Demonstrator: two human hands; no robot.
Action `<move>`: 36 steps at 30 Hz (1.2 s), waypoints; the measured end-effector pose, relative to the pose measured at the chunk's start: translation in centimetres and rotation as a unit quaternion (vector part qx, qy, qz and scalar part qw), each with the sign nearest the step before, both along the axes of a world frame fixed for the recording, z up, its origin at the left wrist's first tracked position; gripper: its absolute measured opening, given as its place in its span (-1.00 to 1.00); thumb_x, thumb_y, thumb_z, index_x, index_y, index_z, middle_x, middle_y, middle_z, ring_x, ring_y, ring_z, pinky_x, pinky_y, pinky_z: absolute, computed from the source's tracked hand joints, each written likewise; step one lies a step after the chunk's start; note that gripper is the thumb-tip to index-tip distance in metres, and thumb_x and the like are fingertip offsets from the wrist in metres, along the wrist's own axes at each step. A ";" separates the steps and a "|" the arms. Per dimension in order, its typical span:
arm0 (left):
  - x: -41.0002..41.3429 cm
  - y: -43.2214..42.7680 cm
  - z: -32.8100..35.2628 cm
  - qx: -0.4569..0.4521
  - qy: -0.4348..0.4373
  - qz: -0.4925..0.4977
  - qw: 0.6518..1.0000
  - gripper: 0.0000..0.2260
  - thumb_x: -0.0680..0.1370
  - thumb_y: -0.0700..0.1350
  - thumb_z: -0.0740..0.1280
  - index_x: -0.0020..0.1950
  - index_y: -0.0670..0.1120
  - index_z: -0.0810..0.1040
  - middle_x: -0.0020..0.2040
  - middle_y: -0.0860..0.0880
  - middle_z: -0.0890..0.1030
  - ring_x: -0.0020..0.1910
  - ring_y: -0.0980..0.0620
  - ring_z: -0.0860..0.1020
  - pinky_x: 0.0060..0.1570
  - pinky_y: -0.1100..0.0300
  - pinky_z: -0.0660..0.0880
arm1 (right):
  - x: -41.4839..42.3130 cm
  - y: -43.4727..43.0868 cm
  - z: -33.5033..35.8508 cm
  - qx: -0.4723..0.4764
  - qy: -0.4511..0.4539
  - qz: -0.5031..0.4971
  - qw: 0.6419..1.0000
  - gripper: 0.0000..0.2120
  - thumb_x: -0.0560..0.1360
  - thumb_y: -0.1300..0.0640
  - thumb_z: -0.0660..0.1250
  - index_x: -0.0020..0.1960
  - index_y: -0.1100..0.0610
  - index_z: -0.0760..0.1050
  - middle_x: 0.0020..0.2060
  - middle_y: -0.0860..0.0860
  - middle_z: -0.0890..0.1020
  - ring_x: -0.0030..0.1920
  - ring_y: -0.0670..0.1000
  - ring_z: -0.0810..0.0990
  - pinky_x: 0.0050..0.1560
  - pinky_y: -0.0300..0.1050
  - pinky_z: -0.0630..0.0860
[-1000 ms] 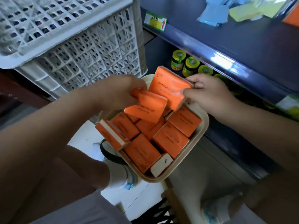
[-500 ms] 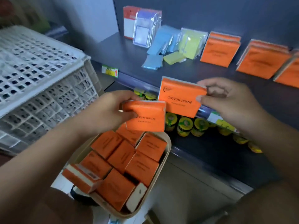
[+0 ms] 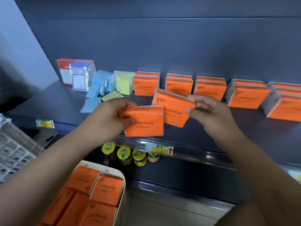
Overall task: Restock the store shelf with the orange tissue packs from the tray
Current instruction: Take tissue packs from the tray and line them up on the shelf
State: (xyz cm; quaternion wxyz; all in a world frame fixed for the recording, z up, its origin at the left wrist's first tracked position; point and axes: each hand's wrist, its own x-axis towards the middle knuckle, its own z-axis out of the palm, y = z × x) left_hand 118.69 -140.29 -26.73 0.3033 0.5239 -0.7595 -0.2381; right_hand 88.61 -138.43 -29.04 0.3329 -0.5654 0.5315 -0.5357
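Restocking looks partly done to me: five stacks of orange packs [image 3: 179,88] stand along the back of the shelf [image 3: 244,132], and several more lie in the tray [image 3: 122,188] below. My left hand [image 3: 109,118] curls round the near pack [image 3: 146,126] by its edge; my right hand [image 3: 210,110] pinches the far pack [image 3: 174,108] at its corner. Both hover over the shelf front, not yet set down. Their print reads "…TON TISSUE"; the yellow tag [image 3: 158,149] has a scrawl beside a red arrow that I cannot read.

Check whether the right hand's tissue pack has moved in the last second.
Yes. The right hand has carried its orange pack up from just above the tray to over the shelf, near the standing orange row.
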 end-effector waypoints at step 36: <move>-27.6 -9.5 -0.8 -0.039 -0.047 -0.124 0.990 -0.66 0.48 -0.23 0.49 0.22 0.01 0.65 0.17 0.12 0.64 0.13 0.12 0.57 0.13 0.27 0.45 | -22.1 -3.2 -2.6 -0.049 0.293 -0.274 0.914 -0.56 0.48 0.34 0.31 0.35 0.16 0.56 -0.01 0.03 0.55 -0.05 0.04 0.53 -0.04 -0.17 0.40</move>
